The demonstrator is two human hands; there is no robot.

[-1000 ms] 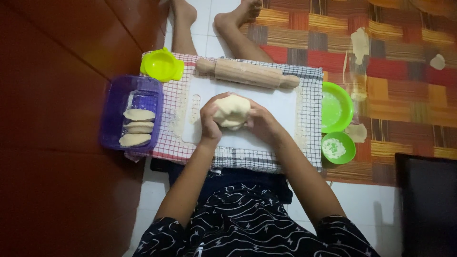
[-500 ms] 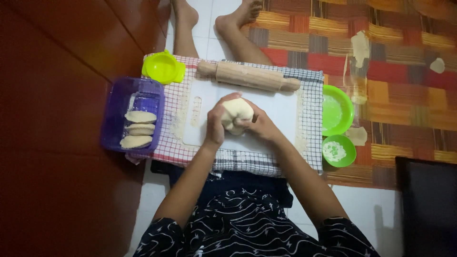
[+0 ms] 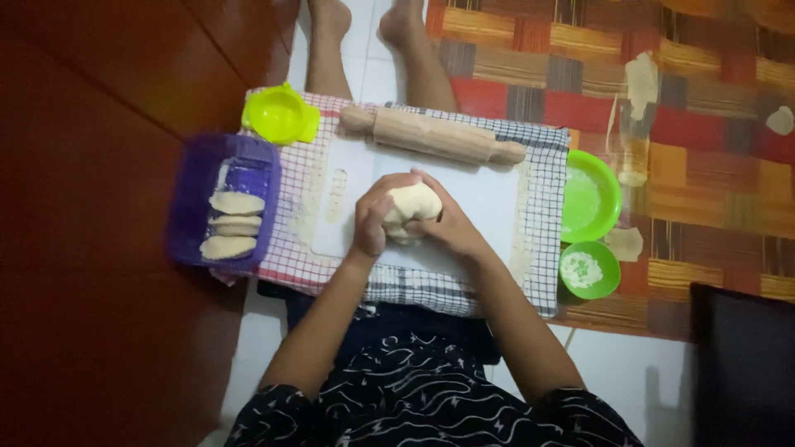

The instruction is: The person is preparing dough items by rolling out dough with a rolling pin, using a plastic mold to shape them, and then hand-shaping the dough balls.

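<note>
A pale lump of dough (image 3: 411,209) rests on a white cutting board (image 3: 489,199). My left hand (image 3: 370,220) grips its left side with the fingers curled over the top. Around the right side wraps my right hand (image 3: 451,225), its fingers pressed against the dough. The board lies on a checked cloth (image 3: 542,223) over my lap. Just beyond the hands, across the board's far edge, sits a wooden rolling pin (image 3: 435,135).
A purple tray (image 3: 195,190) at the left holds three folded dough pieces (image 3: 232,223). A yellow-green press mould (image 3: 279,114) sits at the cloth's far left corner. A green plate (image 3: 590,197) and a small green bowl (image 3: 590,270) stand at the right on a patterned mat.
Both hands have squeezed and turned the dough, shifting slightly toward me on the board. The lump looks more compact and tilted than a second ago.
</note>
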